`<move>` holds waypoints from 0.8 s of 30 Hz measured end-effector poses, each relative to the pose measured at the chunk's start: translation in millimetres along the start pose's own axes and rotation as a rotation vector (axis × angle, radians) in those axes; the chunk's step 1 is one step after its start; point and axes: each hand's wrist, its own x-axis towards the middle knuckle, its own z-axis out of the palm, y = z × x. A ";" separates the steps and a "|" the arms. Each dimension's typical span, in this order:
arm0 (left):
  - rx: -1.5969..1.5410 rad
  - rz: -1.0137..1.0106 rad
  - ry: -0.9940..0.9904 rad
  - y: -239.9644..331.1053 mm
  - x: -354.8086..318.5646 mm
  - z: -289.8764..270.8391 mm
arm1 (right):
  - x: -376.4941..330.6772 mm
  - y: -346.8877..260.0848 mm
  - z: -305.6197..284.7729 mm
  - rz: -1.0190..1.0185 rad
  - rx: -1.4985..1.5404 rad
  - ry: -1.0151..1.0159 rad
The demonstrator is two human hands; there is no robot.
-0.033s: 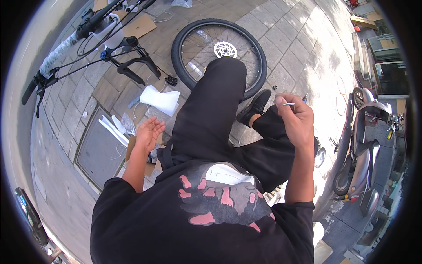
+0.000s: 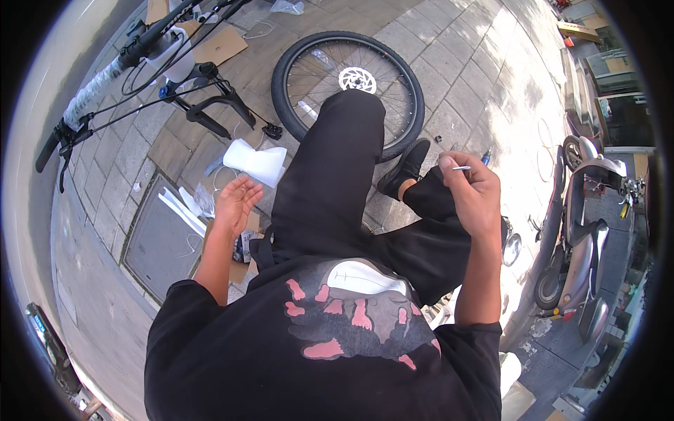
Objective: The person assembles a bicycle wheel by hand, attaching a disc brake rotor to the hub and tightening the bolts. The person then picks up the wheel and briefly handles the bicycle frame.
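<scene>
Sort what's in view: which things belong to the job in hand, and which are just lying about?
Likely part of the job:
small metal piece, held in the right hand
wheel, lying flat
bike fork, no wheel fitted

Probably just lying about:
white wrapping
cardboard
parked motorbike

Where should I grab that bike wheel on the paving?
Probably the left edge of the tyre, from the left, with the left hand, which looks empty; the right hand pinches a small metallic-looking piece. The wheel seems to lie flat with that edge uncovered, while the knee hides part of its near side.
</scene>
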 end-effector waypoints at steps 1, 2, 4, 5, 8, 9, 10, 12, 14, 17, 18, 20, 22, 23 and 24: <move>0.038 0.087 -0.064 20.5 -0.4 25.7 | -4.7 1.7 -2.5 0.008 0.017 0.005; 0.061 0.162 -0.133 39.8 -3.2 55.8 | -10.0 3.8 -5.8 0.016 0.030 0.017; 0.065 0.248 -0.284 66.1 -23.3 106.6 | -21.6 3.3 3.3 0.012 0.090 0.016; 0.052 0.268 -0.360 77.4 -38.4 129.3 | -22.6 18.2 10.7 -0.150 0.055 0.005; -0.095 0.166 -0.582 82.7 -86.6 198.1 | -26.9 7.5 38.7 -0.556 -0.112 -0.004; -0.108 0.083 -0.598 73.3 -99.6 218.1 | -23.9 8.7 51.0 -0.684 -0.133 0.046; -0.123 -0.022 -0.609 62.9 -109.7 235.8 | -20.1 12.5 61.6 -0.807 -0.160 0.100; -0.060 -0.108 -0.613 42.5 -124.3 253.9 | -15.0 20.7 70.9 -0.871 -0.169 0.145; -0.075 -0.159 -0.585 25.6 -129.7 260.5 | -10.6 32.8 75.1 -0.915 -0.163 0.176; -0.034 -0.176 -0.514 23.2 -130.8 267.8 | -2.9 37.5 70.8 -0.937 -0.194 0.152; -0.038 -0.192 -0.511 18.6 -130.0 269.4 | -1.2 42.8 69.3 -0.946 -0.210 0.153; -0.045 -0.215 -0.497 11.2 -122.9 276.9 | 7.0 47.2 62.2 -0.949 -0.257 0.146; -0.033 -0.220 -0.493 7.2 -111.2 284.6 | 21.2 50.1 57.7 -0.944 -0.276 0.125; -0.025 -0.239 -0.491 7.4 -105.9 288.9 | 29.7 51.9 56.6 -0.935 -0.273 0.111; 0.002 -0.252 -0.476 6.9 -99.7 295.5 | 38.6 54.1 54.0 -0.919 -0.277 0.094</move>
